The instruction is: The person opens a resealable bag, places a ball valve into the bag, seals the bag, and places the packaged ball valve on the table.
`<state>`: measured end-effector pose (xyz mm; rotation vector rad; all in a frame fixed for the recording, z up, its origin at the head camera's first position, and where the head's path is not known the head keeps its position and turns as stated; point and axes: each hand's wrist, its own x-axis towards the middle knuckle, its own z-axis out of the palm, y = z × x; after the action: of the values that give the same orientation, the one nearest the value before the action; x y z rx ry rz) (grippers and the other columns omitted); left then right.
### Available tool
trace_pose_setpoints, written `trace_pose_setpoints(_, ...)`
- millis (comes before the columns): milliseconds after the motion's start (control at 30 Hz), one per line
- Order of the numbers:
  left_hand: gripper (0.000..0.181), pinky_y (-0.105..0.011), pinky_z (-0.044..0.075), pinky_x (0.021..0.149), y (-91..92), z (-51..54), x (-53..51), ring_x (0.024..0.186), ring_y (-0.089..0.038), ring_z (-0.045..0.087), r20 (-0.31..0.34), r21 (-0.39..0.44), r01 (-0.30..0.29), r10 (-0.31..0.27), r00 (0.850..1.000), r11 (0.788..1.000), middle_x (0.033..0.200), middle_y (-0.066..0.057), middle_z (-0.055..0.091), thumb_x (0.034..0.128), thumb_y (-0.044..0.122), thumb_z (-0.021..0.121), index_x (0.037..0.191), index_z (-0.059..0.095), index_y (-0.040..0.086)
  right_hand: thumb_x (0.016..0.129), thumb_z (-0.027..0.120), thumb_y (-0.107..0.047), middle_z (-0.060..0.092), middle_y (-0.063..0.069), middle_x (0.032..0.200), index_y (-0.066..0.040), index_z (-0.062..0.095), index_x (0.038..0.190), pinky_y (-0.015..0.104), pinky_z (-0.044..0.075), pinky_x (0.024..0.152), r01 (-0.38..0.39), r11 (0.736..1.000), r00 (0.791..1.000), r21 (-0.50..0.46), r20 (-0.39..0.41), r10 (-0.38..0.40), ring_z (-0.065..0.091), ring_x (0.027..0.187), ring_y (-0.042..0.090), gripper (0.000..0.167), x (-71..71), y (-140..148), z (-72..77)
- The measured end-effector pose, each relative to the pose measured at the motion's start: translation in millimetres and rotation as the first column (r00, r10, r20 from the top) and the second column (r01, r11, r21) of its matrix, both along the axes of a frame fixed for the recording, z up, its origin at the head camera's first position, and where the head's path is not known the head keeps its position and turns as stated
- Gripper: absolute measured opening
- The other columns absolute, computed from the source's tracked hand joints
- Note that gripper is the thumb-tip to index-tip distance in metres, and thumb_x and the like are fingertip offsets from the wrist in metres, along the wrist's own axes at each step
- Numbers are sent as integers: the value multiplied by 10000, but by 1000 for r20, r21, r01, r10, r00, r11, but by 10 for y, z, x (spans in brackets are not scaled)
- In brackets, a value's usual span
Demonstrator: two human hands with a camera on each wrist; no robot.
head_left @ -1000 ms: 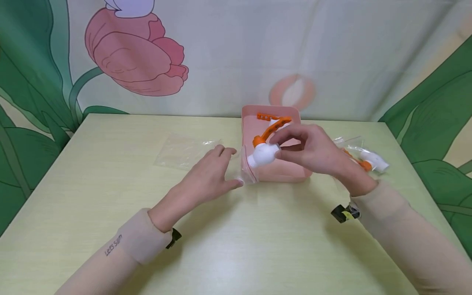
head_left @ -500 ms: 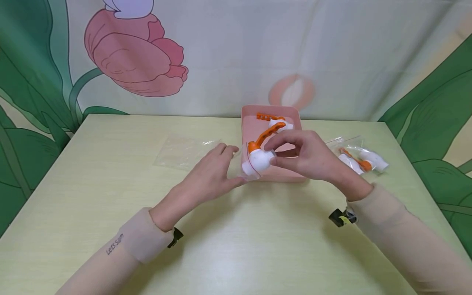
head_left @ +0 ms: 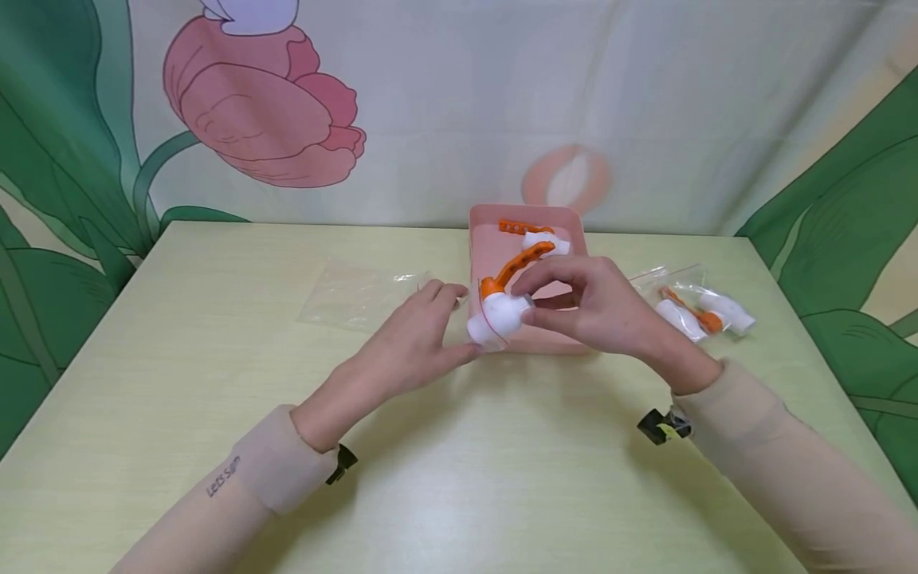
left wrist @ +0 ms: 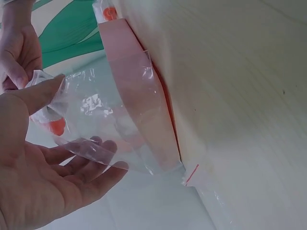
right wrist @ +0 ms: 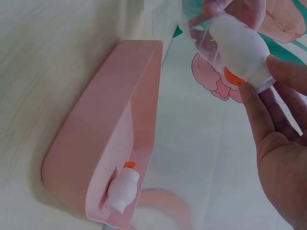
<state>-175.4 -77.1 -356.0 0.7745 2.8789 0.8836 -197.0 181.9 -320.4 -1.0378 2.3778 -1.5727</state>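
A white valve-like piece (head_left: 505,312) with an orange handle (head_left: 518,265) is tilted above the pink tray's front part. The right hand (head_left: 598,307) pinches its right end between thumb and fingers; the right wrist view shows this grip on the white piece (right wrist: 242,50). Around the piece's lower left end lies the mouth of a clear bag with a red line. The left hand (head_left: 409,343) holds this bag (left wrist: 103,112), thumb on one side and fingers on the other, as the left wrist view shows. The bag hangs down from that hand.
The pink tray (head_left: 482,239) stands at the back of the table and holds another white piece (head_left: 559,241) with an orange handle. A flat clear bag (head_left: 351,295) lies to the left. On the right are bagged white and orange parts (head_left: 727,311).
The right hand has moved left and slightly down with the white piece, whose lower end has entered the bag's mouth. The left hand has barely moved.
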Motion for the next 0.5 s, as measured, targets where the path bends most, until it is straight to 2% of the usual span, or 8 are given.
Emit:
trace_pose_setpoints(233,939,-413,492,1002,9,-1,1,1210,-267,548,38,60,29,-31,999,998,1330,-140,546,814,394,884,1508,404,-17,860,797,52,709,10,1101,-91,747,1096,376,595,844,5,1000,999,-11,-32,-5,686,1029,208,280,13,-31,-4)
trace_pose_setpoints(500,949,-353,499,955,21,-4,-5,1147,-204,558,32,166,63,-70,997,984,1280,-27,553,790,443,892,1501,421,27,853,794,69,714,5,1100,-77,748,1086,367,593,849,16,1000,999,-16,-46,-16,681,1049,195,279,27,-56,-5)
